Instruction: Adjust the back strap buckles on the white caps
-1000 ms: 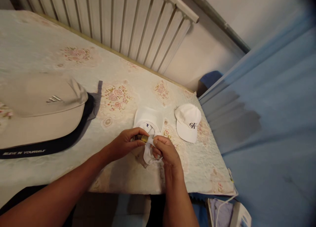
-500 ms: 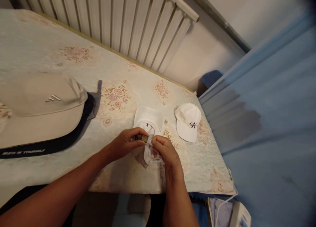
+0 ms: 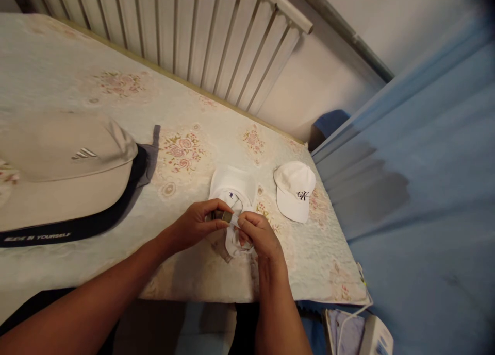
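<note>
A white cap with a small blue logo lies near the table's front edge. My left hand pinches the brass buckle on its back strap. Pressed close beside it, my right hand is closed on the white strap just right of the buckle. Both hands hover over the rear of this cap, hiding part of it. A second white cap with a dark monogram sits just to the right, untouched.
A large beige cap lies on a dark cap with white lettering at the left. The floral table cover runs back to a white radiator. Blue fabric fills the right; a white device lies below.
My right hand has slid a little toward the left hand along the strap; otherwise almost nothing has moved.
</note>
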The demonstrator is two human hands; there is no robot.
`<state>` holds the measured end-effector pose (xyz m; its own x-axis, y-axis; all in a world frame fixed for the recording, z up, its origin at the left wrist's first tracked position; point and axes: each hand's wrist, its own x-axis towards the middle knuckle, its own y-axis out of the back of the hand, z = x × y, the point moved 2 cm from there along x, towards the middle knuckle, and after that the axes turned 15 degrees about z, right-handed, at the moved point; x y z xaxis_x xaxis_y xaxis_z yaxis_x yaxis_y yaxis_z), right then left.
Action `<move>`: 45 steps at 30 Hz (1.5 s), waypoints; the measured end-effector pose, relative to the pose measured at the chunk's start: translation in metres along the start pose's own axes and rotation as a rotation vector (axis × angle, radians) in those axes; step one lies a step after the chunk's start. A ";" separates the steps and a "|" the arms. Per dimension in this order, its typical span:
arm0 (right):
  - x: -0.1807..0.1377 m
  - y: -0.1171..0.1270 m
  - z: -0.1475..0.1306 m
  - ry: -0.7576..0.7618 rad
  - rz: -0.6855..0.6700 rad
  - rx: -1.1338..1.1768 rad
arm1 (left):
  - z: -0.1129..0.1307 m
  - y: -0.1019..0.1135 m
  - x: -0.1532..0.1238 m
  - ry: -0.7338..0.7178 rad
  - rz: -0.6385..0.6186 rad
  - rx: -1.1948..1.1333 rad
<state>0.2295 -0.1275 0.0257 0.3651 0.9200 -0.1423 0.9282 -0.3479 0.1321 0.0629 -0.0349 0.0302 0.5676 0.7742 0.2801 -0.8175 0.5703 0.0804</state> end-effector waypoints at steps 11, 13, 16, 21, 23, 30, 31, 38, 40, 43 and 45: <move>-0.002 -0.003 -0.001 -0.009 -0.005 0.044 | 0.001 -0.001 -0.001 0.023 0.004 -0.030; -0.002 -0.002 -0.001 -0.004 -0.004 0.035 | 0.001 -0.001 -0.001 0.024 0.001 -0.034; -0.001 -0.001 0.000 -0.010 -0.014 0.008 | 0.000 -0.002 -0.001 0.022 0.001 -0.031; 0.001 -0.001 0.004 -0.014 -0.043 -0.010 | 0.001 -0.003 -0.002 0.026 0.002 -0.012; 0.001 -0.002 0.005 -0.017 -0.056 0.012 | 0.002 -0.003 -0.002 0.033 0.004 -0.012; 0.001 -0.004 0.007 -0.018 -0.058 0.111 | 0.000 -0.001 -0.003 0.034 0.010 -0.027; 0.001 -0.004 0.007 -0.021 -0.062 0.123 | 0.000 -0.001 -0.003 0.029 0.014 -0.028; 0.001 -0.005 0.007 -0.040 -0.055 0.179 | -0.001 -0.001 -0.003 0.038 0.025 -0.043; 0.001 -0.005 0.006 -0.028 -0.052 0.163 | -0.001 -0.002 -0.003 0.040 0.023 -0.054; 0.001 -0.007 0.003 -0.003 -0.055 0.151 | -0.001 -0.002 -0.002 0.034 0.019 -0.060; 0.000 -0.010 0.003 0.006 -0.043 0.173 | -0.001 -0.003 -0.002 0.015 0.024 -0.058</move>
<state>0.2209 -0.1243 0.0219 0.3245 0.9357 -0.1385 0.9417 -0.3333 -0.0454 0.0643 -0.0375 0.0287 0.5500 0.7912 0.2673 -0.8239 0.5664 0.0187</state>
